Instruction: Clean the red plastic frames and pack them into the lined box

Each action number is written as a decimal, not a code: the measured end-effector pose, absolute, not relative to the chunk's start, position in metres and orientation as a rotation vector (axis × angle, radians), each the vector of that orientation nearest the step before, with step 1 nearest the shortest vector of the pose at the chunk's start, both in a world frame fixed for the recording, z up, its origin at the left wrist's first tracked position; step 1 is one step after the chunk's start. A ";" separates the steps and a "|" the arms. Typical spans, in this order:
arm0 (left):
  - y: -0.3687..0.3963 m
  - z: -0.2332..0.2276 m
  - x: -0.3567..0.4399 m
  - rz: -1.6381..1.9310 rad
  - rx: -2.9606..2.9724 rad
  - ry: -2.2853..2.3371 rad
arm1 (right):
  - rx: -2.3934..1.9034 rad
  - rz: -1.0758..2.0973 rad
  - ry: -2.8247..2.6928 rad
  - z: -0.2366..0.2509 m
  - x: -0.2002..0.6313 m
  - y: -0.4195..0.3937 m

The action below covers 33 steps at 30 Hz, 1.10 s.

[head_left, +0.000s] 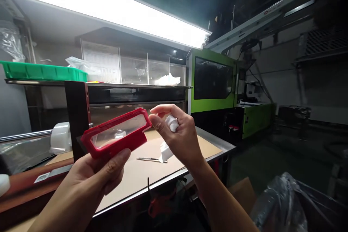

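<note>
Clearly light and stiff, the red frame (116,134) with its clear window sits tilted in the air above the desk (136,177), pinched along its lower edge by the left hand (95,174). Its window probably smudges and scratches easily, so the red rim is the safer hold. Just right of it, the right hand (179,134) is clenched around a white cloth (171,123); a thin blade (150,159) lies on the desk below.

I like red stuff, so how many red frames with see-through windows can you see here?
1. The red frame is held up over the table by the left hand, its far end at the right hand. Others may hide in the dark.
</note>
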State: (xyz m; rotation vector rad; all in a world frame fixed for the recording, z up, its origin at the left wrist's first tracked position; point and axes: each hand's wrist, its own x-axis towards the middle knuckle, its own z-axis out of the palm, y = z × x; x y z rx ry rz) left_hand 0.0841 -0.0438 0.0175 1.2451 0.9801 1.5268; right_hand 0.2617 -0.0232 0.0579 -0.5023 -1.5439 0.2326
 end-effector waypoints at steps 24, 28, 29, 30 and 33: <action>-0.069 0.059 0.100 1.538 1.265 0.827 | -0.329 -0.370 -1.613 0.075 0.240 -0.036; -0.068 0.065 0.104 1.575 1.267 0.714 | -0.329 -0.463 -1.642 0.068 0.236 -0.035; -0.066 0.065 0.105 1.587 1.266 0.691 | -0.321 -0.468 -1.657 0.067 0.236 -0.034; -0.064 0.066 0.104 1.596 1.266 0.670 | -0.312 -0.469 -1.674 0.066 0.235 -0.034; -0.060 0.066 0.103 1.590 1.285 0.623 | -0.315 -0.466 -1.714 0.065 0.234 -0.033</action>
